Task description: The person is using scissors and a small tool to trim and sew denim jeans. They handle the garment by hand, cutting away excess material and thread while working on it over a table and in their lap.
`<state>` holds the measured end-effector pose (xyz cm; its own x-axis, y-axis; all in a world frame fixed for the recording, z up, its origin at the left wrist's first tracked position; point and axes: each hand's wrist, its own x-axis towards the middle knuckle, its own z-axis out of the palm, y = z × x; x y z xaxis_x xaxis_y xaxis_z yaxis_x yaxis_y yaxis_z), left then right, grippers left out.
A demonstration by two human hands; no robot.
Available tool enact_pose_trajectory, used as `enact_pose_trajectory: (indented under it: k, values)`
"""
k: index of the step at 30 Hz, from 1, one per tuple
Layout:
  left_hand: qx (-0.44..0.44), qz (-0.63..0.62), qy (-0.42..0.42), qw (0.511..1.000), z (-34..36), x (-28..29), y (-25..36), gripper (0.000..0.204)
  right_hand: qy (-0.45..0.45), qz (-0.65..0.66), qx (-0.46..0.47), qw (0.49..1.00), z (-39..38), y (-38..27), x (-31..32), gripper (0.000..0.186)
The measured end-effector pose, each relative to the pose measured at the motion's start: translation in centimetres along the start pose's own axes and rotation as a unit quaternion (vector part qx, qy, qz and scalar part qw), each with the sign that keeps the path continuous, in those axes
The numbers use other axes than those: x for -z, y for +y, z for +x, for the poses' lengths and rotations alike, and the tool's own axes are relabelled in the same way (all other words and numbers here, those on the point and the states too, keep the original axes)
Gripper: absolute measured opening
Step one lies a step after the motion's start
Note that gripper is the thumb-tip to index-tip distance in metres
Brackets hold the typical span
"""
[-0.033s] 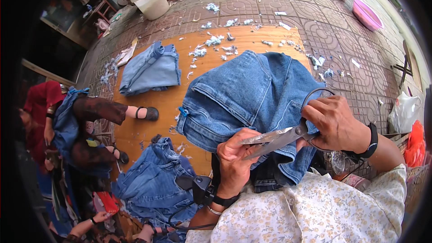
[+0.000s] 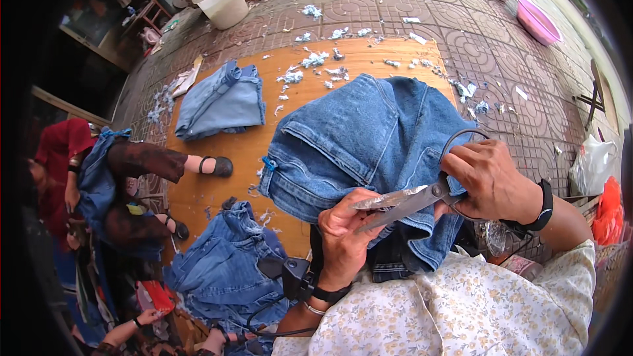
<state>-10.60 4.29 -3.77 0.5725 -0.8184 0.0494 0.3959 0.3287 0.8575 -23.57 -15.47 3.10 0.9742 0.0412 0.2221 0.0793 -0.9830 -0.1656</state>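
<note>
No change from the earlier frame. Right hand gripped large scissors, blades narrowly parted; left hand pinched blue jeans, at centre. At 11 o'clock, white bucket; contents indiscernible.

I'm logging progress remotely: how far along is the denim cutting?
Looks done: pale fabric scraps litter the wooden board, and folded light jeans lie set aside. In hand: the left hand grips the blue jeans while the right hand works open scissors. Probably left: the denim pile at lower left.
</note>
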Motion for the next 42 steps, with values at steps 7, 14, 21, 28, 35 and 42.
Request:
enact_pose_trajectory:
  k: [7, 14, 21, 28, 35, 42]
  values:
    - [-0.005, 0.017, 0.023, 1.000, 0.14, -0.13, -0.26, 0.020, -0.003, -0.034, 0.012, 0.999, 0.28, 0.12, -0.18, 0.049]
    - [0.027, -0.008, 0.031, 0.999, 0.22, -0.06, -0.19, 0.019, 0.003, -0.040, 0.012, 0.999, 0.30, 0.27, -0.44, 0.049]
    - [0.003, 0.005, 0.026, 1.000, 0.28, -0.36, -0.06, 0.020, -0.036, 0.020, -0.002, 0.999, 0.11, 0.35, -0.43, 0.047]
    - [-0.002, 0.065, 0.000, 0.998, 0.06, 0.13, 0.10, 0.014, -0.061, 0.031, -0.015, 0.998, -0.06, 0.21, -0.14, 0.045]
    - [-0.007, 0.091, -0.003, 0.996, 0.06, 0.12, 0.09, 0.014, -0.025, -0.012, 0.010, 1.000, -0.23, 0.36, -0.47, 0.045]
    - [0.008, 0.066, 0.018, 0.998, 0.27, -0.24, 0.13, 0.014, -0.031, -0.025, 0.010, 0.999, -0.09, 0.36, -0.46, 0.045]
